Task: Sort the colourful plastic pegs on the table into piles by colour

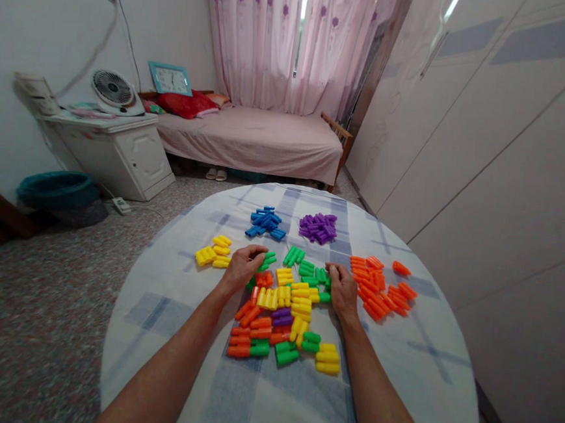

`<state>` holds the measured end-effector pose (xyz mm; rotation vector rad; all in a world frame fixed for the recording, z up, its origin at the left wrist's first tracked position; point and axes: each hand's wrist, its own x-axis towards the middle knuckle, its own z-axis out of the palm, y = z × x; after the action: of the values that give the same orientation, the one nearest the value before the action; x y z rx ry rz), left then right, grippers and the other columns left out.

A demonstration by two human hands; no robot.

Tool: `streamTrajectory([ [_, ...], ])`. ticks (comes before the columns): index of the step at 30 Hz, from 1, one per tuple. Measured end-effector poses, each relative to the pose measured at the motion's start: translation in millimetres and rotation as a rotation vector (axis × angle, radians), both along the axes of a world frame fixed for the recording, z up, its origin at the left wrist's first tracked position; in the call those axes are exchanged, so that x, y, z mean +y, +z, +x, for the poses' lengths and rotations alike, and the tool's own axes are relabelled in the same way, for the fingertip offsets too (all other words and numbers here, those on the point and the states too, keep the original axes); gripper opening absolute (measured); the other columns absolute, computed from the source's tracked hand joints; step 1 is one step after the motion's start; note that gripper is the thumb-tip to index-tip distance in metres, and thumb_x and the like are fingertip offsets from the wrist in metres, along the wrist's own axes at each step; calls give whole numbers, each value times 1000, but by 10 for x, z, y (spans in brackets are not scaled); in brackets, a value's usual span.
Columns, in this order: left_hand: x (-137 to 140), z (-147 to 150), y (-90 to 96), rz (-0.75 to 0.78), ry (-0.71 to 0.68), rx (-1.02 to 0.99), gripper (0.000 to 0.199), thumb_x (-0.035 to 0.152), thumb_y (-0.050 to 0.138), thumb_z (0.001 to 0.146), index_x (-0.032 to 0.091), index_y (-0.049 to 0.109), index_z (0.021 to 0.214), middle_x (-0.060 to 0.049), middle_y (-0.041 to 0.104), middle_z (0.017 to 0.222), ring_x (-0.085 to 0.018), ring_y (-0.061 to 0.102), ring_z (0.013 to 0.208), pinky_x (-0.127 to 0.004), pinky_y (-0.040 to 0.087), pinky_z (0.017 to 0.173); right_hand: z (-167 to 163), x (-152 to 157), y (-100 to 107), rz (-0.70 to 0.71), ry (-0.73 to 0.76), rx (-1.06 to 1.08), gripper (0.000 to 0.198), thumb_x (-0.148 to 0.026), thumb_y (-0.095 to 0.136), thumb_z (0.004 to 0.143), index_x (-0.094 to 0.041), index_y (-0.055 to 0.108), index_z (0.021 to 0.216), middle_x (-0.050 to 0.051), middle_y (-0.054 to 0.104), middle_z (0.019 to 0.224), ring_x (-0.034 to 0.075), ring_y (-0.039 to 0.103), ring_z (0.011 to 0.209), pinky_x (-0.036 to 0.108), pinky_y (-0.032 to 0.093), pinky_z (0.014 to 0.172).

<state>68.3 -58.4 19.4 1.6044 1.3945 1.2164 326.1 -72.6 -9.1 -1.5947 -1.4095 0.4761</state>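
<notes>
Bullet-shaped plastic pegs lie in coloured groups on a round table. My left hand (245,267) pinches a green peg cluster (268,258) at the upper left of the mixed pile. On the pile's right side, my right hand (343,289) has its fingers curled together beside green pegs (322,276); whether one is between the fingertips is hidden. Another green cluster (293,256) lies between the hands. Yellow pegs (301,301), orange pegs (240,345) and a few purple pegs (282,316) spread toward me from there.
Blue pegs (266,222) and purple pegs (318,228) form heaps at the back. Yellow pegs (213,252) lie left, orange pegs (379,287) right. A checked cloth (178,353) covers the table. Beyond stand a bed (254,137), a white cabinet (140,158) and a wardrobe (464,134).
</notes>
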Motion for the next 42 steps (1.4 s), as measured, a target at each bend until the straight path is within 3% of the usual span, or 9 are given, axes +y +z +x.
streamTrajectory([
  [7,-407,-273,254,-87,-134,210,28,32,50,75,15,68,88,-5,70,83,-17,62,74,-25,48,65,-12,-11,17,-1,2,-24,39,-43,37,81,-18,66,90,8,68,92,20,59,86,31,42,78],
  [13,-753,-574,223,-162,-320,414,26,32,47,79,17,68,84,-3,67,83,-16,61,74,-25,48,66,-1,-1,19,-5,8,-43,37,-41,38,80,-18,65,91,7,68,92,20,59,86,32,43,78],
  [15,-748,-656,163,-27,-187,477,25,33,47,79,19,67,87,-6,65,99,-19,60,91,-30,48,82,6,5,10,3,12,-49,37,-40,38,80,-18,65,91,8,67,93,21,59,87,32,43,79],
  [19,-544,-808,2,195,343,624,47,39,55,76,19,54,118,-13,44,133,-29,40,124,-45,32,105,10,8,-1,6,16,-61,36,-39,39,79,-17,66,91,8,67,93,21,60,86,33,43,78],
  [23,-230,-874,-176,101,376,718,75,47,68,65,17,43,129,-17,34,140,-37,32,128,-51,32,103,7,2,-4,14,11,-61,35,-37,40,79,-17,66,91,7,67,92,21,60,86,33,43,79],
  [32,284,-727,-309,178,347,717,65,39,62,71,15,42,128,-14,47,130,-29,43,122,-42,34,103,3,-15,17,12,19,-54,33,-37,40,79,-18,65,90,7,67,93,20,60,88,32,43,80],
  [38,213,-451,-61,275,468,733,59,36,60,74,19,44,128,-14,38,139,-33,31,130,-49,27,105,1,-7,5,-11,18,-41,35,-39,39,80,-19,64,91,6,67,94,21,59,88,34,43,81],
  [40,194,-212,78,334,314,698,44,29,54,78,19,50,121,-12,47,131,-27,43,122,-40,34,102,0,-7,1,-16,14,-44,34,-39,39,80,-19,64,91,6,67,95,21,59,89,34,43,81],
  [42,216,76,175,285,90,685,31,27,52,80,20,58,110,-9,56,119,-22,52,111,-34,39,97,-1,-10,1,-22,9,-44,34,-39,39,80,-19,64,92,6,67,95,21,59,89,34,43,81],
])
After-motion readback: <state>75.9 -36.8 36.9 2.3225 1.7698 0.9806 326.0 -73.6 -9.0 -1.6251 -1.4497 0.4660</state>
